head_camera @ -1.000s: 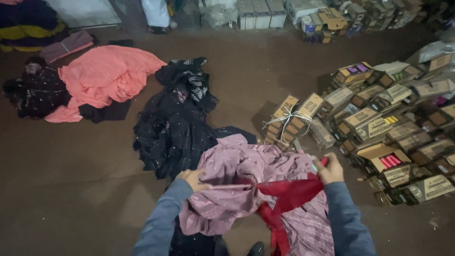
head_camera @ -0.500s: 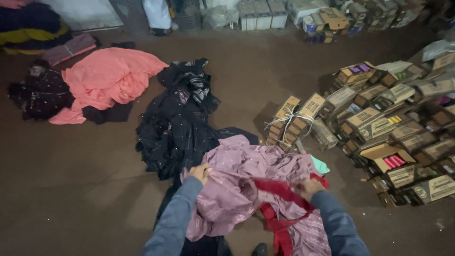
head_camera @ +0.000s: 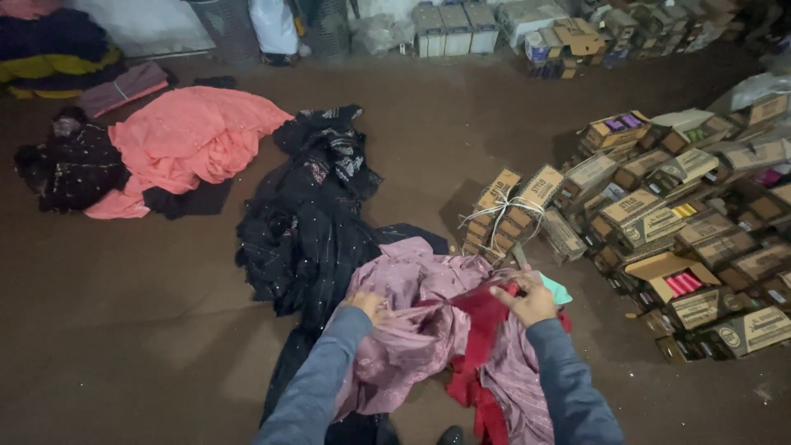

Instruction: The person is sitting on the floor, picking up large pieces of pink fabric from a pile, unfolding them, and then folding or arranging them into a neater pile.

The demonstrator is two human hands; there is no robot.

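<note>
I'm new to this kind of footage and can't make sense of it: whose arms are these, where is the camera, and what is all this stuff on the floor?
The camera sits on a person's head and looks down, so the two blue-sleeved arms at the bottom are their own. The left hand and the right hand both grip a mauve-pink garment bunched up with a red cloth. Just beyond it on the brown floor lies a black sequinned garment; farther left are a salmon-pink garment and another dark one. On the right is a heap of small cardboard boxes, one bundle tied with string.
</note>
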